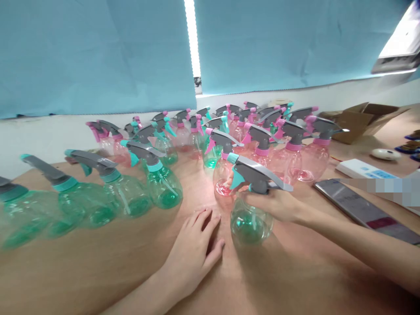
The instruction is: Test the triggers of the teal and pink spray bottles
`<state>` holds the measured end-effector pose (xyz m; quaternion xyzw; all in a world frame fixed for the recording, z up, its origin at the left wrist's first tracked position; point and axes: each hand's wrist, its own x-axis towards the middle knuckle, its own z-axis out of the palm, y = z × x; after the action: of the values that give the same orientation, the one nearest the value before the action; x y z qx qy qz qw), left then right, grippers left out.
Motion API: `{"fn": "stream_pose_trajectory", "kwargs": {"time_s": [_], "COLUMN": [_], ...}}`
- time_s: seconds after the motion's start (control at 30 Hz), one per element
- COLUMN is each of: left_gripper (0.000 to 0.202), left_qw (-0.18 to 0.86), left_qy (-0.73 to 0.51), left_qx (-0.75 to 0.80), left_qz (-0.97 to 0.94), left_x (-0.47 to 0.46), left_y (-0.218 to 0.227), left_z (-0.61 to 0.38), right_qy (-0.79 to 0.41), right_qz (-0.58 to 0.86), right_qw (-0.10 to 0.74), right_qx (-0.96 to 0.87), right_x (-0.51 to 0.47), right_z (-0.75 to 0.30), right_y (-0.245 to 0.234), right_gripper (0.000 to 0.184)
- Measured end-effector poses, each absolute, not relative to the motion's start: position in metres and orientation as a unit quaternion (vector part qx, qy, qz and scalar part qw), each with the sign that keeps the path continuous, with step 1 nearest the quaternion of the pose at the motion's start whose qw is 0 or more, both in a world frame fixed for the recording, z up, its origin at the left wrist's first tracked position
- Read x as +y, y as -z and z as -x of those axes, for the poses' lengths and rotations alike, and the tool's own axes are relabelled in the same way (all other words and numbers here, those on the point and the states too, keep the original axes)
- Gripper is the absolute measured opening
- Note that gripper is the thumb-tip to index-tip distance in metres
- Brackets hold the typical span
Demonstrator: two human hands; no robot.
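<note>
My right hand (271,203) is wrapped round the neck of a green spray bottle (251,223) with a grey and teal trigger head. The bottle is upright, close to the tabletop; I cannot tell whether its base touches. Resting on the wooden table (138,271), my left hand (197,249) lies with fingers stretched and holds nothing. Left of it, a row of green spray bottles (164,188) stands with teal collars. Just behind the held bottle is a pink spray bottle (223,175) with a pink trigger.
Many more pink and green spray bottles (259,131) crowd the back of the table. At the right lie a phone (364,210), a white power strip (364,168) and a white mouse (386,154). Behind them sits an open cardboard box (357,122). Blue blinds (98,57) hang beyond.
</note>
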<state>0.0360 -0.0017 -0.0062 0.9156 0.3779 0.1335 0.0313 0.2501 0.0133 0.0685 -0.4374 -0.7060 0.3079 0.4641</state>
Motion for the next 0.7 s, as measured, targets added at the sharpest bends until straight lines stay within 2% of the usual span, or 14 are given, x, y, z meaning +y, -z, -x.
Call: {"fn": "stream_pose_trajectory", "kwargs": {"time_s": [0.2,0.57,0.7], "left_gripper": [0.039,0.04,0.042], "left_qw": [0.033,0.022,0.016], "left_qy": [-0.14,-0.141,-0.14], "left_qx": [0.378,0.379,0.378], "left_qz": [-0.915,-0.914,-0.915], "left_x": [-0.001,-0.002,-0.002], "left_y": [0.005,0.006,0.007], "left_z": [-0.036,-0.036,-0.036], "right_qy": [-0.317,-0.265,-0.277], "right_qz": [0.416,0.454,0.439], "right_qw": [0.464,0.475,0.48], "right_qx": [-0.715,-0.706,-0.707], "right_x": [0.015,0.017,0.018], "right_z": [-0.25,-0.252,-0.25], "right_y": [-0.064,-0.055,-0.058], "right_gripper": [0.025,0.007,0.01]}}
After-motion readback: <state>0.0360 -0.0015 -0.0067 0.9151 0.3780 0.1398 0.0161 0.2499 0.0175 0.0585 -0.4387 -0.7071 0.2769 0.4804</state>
